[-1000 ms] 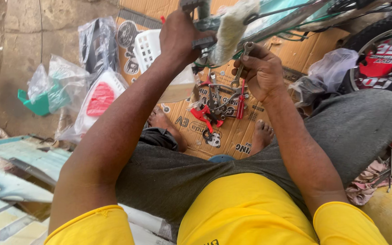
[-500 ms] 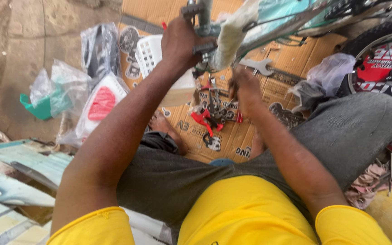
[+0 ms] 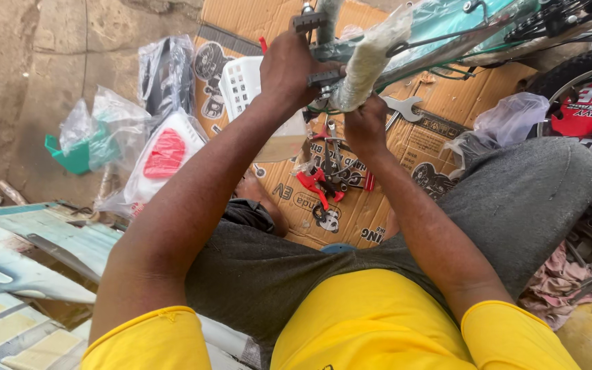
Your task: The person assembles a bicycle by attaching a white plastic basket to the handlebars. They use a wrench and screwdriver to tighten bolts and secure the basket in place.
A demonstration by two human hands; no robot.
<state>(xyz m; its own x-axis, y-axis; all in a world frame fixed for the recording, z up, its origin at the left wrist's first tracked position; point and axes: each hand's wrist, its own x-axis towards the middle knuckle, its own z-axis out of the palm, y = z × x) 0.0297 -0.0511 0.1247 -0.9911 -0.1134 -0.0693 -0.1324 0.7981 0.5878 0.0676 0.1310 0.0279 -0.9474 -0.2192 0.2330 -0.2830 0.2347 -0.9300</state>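
Head view showed the right hand (image 3: pixel 366 127) had dropped beneath the wrapped bicycle frame (image 3: pixel 371 58), fingers curled on its underside near the open-end wrench (image 3: pixel 403 107); left hand (image 3: pixel 289 68) stayed clenched round the frame.

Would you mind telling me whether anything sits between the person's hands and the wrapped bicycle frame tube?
Nothing visible does: the left hand grips the wrapped bicycle frame tube and the right hand touches it from below.
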